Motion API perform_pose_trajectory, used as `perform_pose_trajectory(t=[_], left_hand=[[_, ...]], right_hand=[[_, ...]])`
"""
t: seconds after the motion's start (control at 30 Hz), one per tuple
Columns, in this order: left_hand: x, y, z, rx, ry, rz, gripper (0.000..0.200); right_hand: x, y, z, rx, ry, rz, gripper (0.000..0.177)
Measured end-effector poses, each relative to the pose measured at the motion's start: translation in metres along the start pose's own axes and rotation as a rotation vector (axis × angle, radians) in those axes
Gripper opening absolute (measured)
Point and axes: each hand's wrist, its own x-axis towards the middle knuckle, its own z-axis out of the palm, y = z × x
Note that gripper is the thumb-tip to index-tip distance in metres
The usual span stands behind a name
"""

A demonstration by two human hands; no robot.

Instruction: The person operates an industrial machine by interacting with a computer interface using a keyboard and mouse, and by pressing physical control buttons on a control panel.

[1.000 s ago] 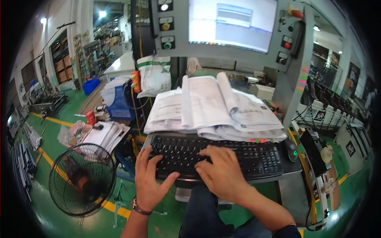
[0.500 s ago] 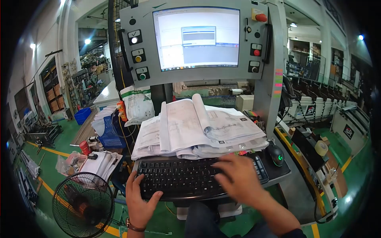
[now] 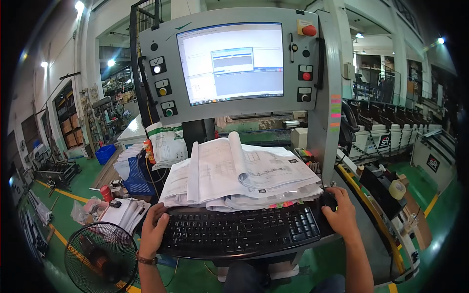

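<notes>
My right hand is wrapped over the black computer mouse, right of the keyboard. At the left end of the black keyboard, my left hand rests against the edge with its fingers apart. A thick stack of printed drawings, the top sheets curled, lies behind the keyboard. Above it, the lit screen shows a small dialog window, set in a grey control panel with coloured buttons.
A black fan stands at the lower left. Beside the stack are a blue basket and a white bag. On the right are a yellow rail and a tape roll.
My right hand has moved right from above the keyboard onto the mouse. My left hand has shifted slightly left and up. The view has tilted, so the screen appears lower and further left.
</notes>
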Motion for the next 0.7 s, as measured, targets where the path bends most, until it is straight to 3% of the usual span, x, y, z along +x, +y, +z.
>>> perform_pose_trajectory(t=[0.3, 0.7], left_hand=[[-0.01, 0.007, 0.006, 0.007, 0.035, 0.031, 0.051], [-0.012, 0.004, 0.008, 0.035, 0.047, 0.052, 0.053]], right_hand=[[0.003, -0.002, 0.003, 0.05, -0.026, 0.008, 0.054], [0.001, -0.009, 0.0, 0.054, -0.026, 0.014, 0.051]])
